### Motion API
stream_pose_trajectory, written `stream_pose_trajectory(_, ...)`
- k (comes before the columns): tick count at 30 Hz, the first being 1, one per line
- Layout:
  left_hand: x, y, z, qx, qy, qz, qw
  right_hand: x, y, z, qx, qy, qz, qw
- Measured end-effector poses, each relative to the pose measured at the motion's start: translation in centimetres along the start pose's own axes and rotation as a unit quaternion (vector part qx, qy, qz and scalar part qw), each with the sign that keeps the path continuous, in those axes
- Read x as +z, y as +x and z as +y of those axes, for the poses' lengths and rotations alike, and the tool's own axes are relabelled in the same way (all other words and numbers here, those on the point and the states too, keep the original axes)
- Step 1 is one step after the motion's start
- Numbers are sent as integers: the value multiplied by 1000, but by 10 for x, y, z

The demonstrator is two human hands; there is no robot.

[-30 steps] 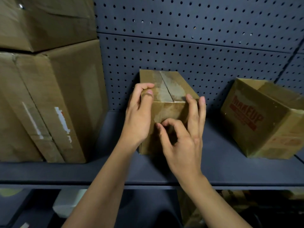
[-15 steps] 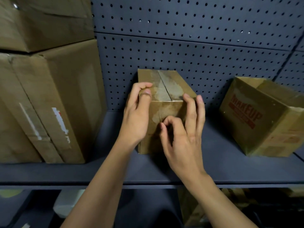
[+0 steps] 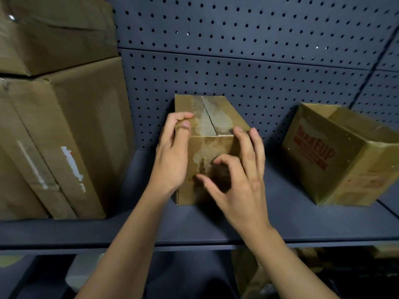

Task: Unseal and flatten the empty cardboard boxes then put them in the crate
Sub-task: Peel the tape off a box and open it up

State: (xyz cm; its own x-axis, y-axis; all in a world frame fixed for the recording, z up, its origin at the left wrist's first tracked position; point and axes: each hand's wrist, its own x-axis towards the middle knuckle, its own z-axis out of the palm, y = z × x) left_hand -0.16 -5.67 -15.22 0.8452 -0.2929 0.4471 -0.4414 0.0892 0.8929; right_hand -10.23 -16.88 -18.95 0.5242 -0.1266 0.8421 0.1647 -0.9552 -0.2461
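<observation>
Left hand (image 3: 172,156) grips box (image 3: 220,145) at its ten-o'clock corner; right hand (image 3: 239,190), pinch now spread, holds nothing; tape (image 3: 205,126) stays sealed.

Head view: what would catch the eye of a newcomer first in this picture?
First, two bare hands on the small box, sealed with tape, in the middle of the shelf: the left hand grips its top left corner, and the right hand touches its taped front. Next, the open box with red print at the right, and the big boxes stacked at the left.
</observation>
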Motion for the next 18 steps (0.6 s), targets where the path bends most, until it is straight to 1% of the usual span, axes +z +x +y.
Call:
stream_pose_trajectory(5, -1, 0, -1, 5, 10, 3, 1000, 0, 0, 5, -15, -3, 24, 1000)
stream_pose_trajectory(10, 0, 0, 0, 3, 14, 7, 1000, -5, 2, 9, -26, 0, 16, 1000)
stream_pose_trajectory(18, -2, 0, -1, 3, 23, 6, 1000, -20, 10, 10, 15, 86, 23, 996)
